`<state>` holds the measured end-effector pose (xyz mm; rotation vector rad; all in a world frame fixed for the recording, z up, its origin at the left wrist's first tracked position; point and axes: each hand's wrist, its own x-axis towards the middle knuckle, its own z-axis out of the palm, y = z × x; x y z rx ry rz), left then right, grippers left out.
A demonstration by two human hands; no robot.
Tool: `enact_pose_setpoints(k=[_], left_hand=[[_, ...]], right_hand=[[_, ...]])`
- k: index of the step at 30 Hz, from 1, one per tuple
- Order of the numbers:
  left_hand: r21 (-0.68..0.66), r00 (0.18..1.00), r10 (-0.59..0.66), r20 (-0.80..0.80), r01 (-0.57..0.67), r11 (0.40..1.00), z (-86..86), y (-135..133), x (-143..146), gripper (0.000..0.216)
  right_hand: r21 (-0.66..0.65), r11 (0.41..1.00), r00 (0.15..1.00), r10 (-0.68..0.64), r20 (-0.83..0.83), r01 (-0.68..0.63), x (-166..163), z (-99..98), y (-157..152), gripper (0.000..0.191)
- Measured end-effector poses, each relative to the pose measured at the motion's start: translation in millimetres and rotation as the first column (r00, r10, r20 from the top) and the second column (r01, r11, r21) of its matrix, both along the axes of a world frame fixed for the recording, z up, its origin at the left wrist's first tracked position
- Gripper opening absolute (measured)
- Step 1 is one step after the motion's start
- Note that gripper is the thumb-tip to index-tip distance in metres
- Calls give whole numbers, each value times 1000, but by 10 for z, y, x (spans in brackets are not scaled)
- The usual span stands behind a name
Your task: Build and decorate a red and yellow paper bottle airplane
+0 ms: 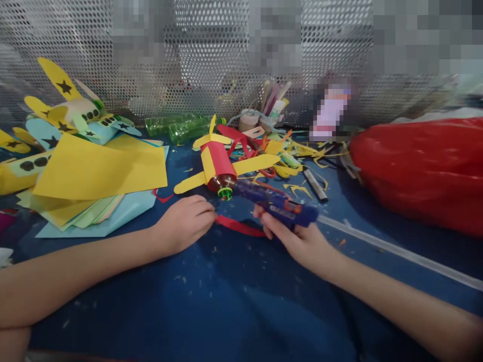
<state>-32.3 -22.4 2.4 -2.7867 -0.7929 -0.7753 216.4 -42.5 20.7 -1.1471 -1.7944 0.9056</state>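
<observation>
two hands show in the head view: the left hand (186, 223) pinches a strip (241, 225), apparently to control its end; the right hand (298, 241) wraps the glue gun (277, 203), seemingly for aim; the plane (222, 160) sits ahead, between both hands.

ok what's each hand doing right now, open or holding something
Left hand: closed, apparently pinching the red strip.
Right hand: closed around the blue glue gun.

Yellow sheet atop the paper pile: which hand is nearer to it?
Left. The left hand is just below and right of the yellow sheet in view; the right hand, holding the blue glue gun, is farther right.
</observation>
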Motion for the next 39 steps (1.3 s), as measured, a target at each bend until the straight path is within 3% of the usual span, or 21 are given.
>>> enact_pose_setpoints(k=[5, 12, 21, 34, 39], left_hand=[[-124, 994, 22, 108, -9, 992, -43, -73, 41, 25], [-180, 993, 113, -32, -117, 977, -54, -434, 117, 51], [-201, 989, 131, -67, -142, 969, -82, -538, 136, 57], [-203, 990, 126, -62, -136, 970, -91, -518, 151, 70], [-223, 990, 122, -73, -135, 965, -87, -529, 156, 74]], right_hand=[[-34, 999, 996, 15, 82, -12, 120, 146, 41, 17], [-71, 991, 905, 133, 404, -115, 311, 218, -3, 28], [-167, 974, 931, 197, 309, -150, 306, 117, 20, 31], [-221, 963, 919, 222, 327, -154, 265, 77, 15, 30], [-209, 967, 890, 218, 400, -143, 220, 152, 1, 32]])
